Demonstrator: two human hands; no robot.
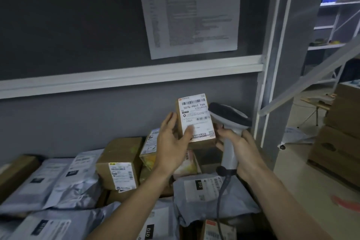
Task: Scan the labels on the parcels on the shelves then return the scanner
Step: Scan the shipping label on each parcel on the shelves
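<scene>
A small cardboard parcel [194,121] with a white barcode label stands upright above the pile. My left hand [171,142] holds it from the left, thumb across the lower label and fingers behind its side. My right hand [240,150] grips the handle of a grey barcode scanner [228,122]. The scanner's dark head sits right beside the parcel's right edge. Its cable [221,197] hangs down over the parcels.
The shelf holds several grey mailer bags [64,183] and cardboard boxes [118,163] with labels. A printed sheet [191,15] hangs on the dark back panel. A metal shelf post [280,64] rises on the right, with stacked cartons [339,142] on the floor beyond.
</scene>
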